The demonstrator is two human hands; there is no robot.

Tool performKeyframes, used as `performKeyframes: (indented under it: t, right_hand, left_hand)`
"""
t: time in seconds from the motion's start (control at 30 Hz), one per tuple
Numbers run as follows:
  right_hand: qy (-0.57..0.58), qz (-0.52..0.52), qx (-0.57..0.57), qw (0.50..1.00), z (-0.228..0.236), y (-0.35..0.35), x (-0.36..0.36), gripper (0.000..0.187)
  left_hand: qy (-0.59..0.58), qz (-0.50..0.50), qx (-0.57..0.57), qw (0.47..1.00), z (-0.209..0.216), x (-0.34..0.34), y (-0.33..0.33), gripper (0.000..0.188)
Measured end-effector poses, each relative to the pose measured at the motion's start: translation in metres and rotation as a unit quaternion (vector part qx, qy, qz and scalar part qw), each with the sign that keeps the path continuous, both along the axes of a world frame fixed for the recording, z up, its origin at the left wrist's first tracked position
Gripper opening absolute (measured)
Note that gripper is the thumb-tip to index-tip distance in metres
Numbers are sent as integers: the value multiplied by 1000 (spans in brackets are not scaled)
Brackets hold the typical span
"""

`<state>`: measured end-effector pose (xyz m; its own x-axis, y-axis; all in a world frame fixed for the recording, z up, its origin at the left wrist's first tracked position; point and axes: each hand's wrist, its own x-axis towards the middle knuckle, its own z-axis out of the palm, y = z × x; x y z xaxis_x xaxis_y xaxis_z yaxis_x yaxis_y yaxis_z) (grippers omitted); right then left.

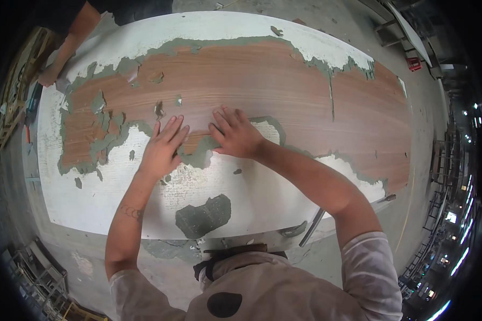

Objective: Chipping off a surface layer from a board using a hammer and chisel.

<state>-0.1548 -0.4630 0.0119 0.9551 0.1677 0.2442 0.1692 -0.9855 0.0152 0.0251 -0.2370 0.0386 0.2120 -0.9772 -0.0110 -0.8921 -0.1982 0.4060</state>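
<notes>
A large panel (284, 80) lies in front of me, its wood-grain brown face bared across the middle. Peeling white covering (251, 187) with ragged grey-green edges surrounds the brown area. Fingers spread, my left hand (165, 150) rests flat across the torn border left of centre. My right hand (235, 134) is beside it, fingers apart on the brown surface, heel near the torn edge. Between the hands a grey-green scrap (198, 152) sticks up at the border. I see nothing held in either hand. Nearer my body, a large loose grey-green flake (203, 215) lies on the white.
Another person's hand (49, 76) touches the panel's far left corner. A thin metal bar (311, 227) lies at the near edge, right of my torso. Small flakes (158, 109) dot the surface. Wooden pallets (21, 85) stand at left; a red crate (413, 64) sits far right.
</notes>
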Motion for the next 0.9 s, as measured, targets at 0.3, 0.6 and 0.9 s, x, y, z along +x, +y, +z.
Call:
performKeyframes:
  t: [0.3,0.6,0.9]
  right_hand:
    - [25,-33,-65,997,-8,5,13,43]
    - [-108,-305,358,876,54,99,-146,64]
    - [-127,-754,205,611,1,128,-387,53]
  left_hand:
    - [-149,-17,1,989,-27,1,-17,78]
    - [-184,-11,-14,983,-24,4,0,72]
    - [-32,-4,-12,999,2,5,10,73]
